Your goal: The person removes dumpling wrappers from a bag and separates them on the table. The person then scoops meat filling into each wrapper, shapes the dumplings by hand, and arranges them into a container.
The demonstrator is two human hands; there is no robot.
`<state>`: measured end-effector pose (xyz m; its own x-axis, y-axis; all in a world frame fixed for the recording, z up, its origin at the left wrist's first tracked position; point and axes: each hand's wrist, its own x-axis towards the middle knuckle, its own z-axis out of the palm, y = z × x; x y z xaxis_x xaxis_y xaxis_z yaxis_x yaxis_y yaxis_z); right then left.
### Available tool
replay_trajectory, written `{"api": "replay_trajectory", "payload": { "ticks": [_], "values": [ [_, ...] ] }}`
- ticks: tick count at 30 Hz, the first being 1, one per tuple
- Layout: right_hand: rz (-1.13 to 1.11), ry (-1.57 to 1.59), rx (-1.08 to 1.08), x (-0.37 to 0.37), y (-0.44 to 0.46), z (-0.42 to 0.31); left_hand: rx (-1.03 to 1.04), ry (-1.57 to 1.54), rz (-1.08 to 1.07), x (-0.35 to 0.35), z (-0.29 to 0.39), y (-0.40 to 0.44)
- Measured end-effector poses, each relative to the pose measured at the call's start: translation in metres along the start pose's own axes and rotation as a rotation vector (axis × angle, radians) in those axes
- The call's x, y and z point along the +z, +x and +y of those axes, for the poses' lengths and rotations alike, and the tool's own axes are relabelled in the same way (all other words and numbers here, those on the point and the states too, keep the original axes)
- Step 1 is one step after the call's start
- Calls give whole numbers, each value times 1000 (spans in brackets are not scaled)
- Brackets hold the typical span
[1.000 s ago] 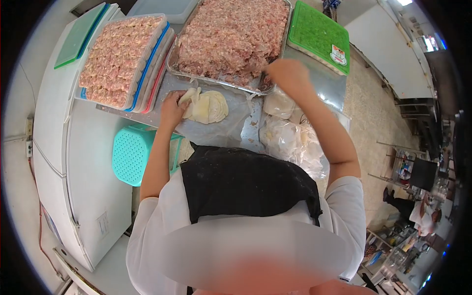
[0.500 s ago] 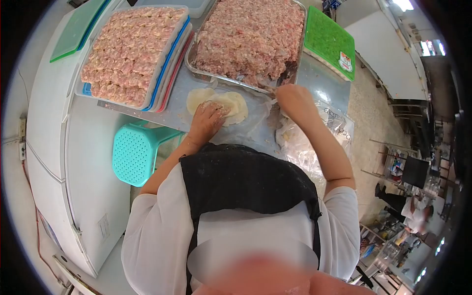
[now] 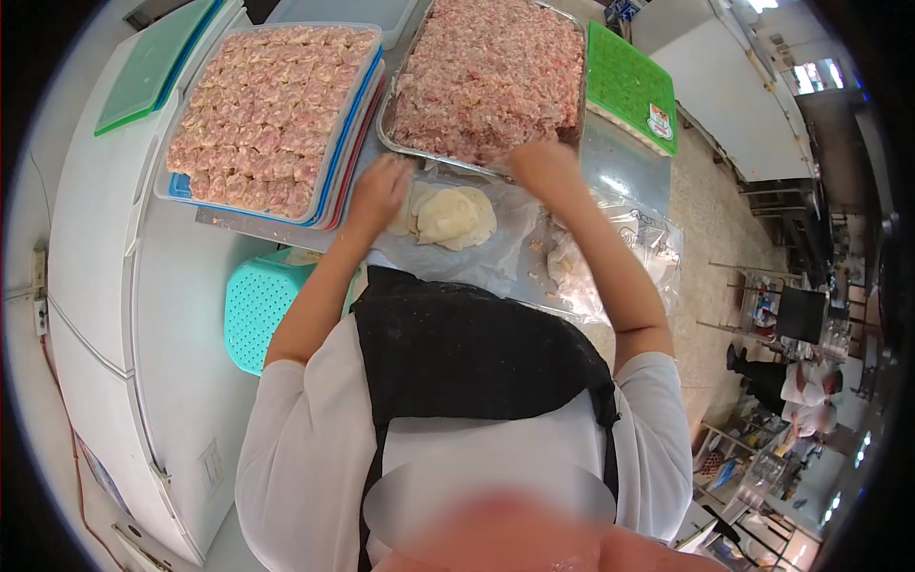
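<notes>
My left hand [image 3: 383, 189] is raised at the left end of the dough wrappers, its fingers curled and blurred; whether it holds a wrapper does not show. The pale round wrappers [image 3: 453, 217] lie overlapping on a plastic sheet on the metal table. My right hand [image 3: 543, 172] is closed at the near right corner of a metal tray [image 3: 386, 129] heaped with minced meat [image 3: 486, 76]. What its fingers hold, if anything, is hidden. Clear plastic bags [image 3: 610, 253] lie right of the wrappers, below my right forearm.
Stacked containers of shaped meat pieces [image 3: 272, 114] stand at the left. A green-lidded box [image 3: 629, 86] is at the back right. A turquoise stool [image 3: 262, 310] stands below the table's left edge. People [image 3: 805, 386] are in the far right background.
My left hand has gone from resting on the wrappers to their left side, up near the tray. My right hand has shifted slightly up and left, staying by the tray's corner.
</notes>
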<state>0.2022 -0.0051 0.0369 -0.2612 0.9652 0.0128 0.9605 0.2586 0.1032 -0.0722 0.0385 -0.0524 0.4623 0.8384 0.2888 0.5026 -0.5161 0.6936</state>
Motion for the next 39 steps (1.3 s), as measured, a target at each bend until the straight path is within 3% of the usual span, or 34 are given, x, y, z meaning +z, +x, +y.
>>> {"api": "replay_trajectory", "payload": {
  "ticks": [1, 3, 6, 9, 13, 15, 19, 23, 25, 28, 29, 30, 32, 34, 37, 39],
  "values": [
    [-1, -2, 5, -3, -3, -12, 4, -3, -2, 7, -16, 8],
    [51, 39, 0, -13, -15, -35, 218, 249, 37, 18, -35, 15],
    [38, 6, -101, -25, -22, -5, 267, 329, 36, 21, -39, 17],
    [-135, -97, 51, -61, -25, 23, 88, 262, -8, 17, -41, 11],
    [-186, -97, 125, -81, -42, 37, -19, 96, 90, -6, 31, -8],
    [-134, 64, 54, -51, -50, 32, 76, -8, 42, 3, 56, -19],
    [-214, -23, 52, -51, -53, 55, 307, 150, -20, 44, 81, -46],
    [-85, 20, 38, -28, -37, 75, 201, 126, 73, 53, 52, -46],
    [146, 172, -125, 23, -26, 61, 193, 153, 113, 44, 47, -40],
    [9, 129, -133, -2, -31, 27, 84, -39, 54, 24, 64, -39],
    [207, 200, -205, -3, -34, 43, 79, -38, 53, 20, 68, -38],
    [204, 205, -208, -12, -29, 48, 51, -57, 75, 17, 71, -38],
    [-114, 67, 54, -34, -11, 57, 21, -77, 105, 17, 65, -40],
    [-71, 62, -2, -10, -6, 44, -144, -152, 125, 24, 42, -47],
    [81, 295, -121, 11, -18, 13, -213, -233, 212, 21, 25, -46],
    [43, 327, -37, 16, -24, 26, -140, -169, 233, 7, 37, -44]
  ]
}}
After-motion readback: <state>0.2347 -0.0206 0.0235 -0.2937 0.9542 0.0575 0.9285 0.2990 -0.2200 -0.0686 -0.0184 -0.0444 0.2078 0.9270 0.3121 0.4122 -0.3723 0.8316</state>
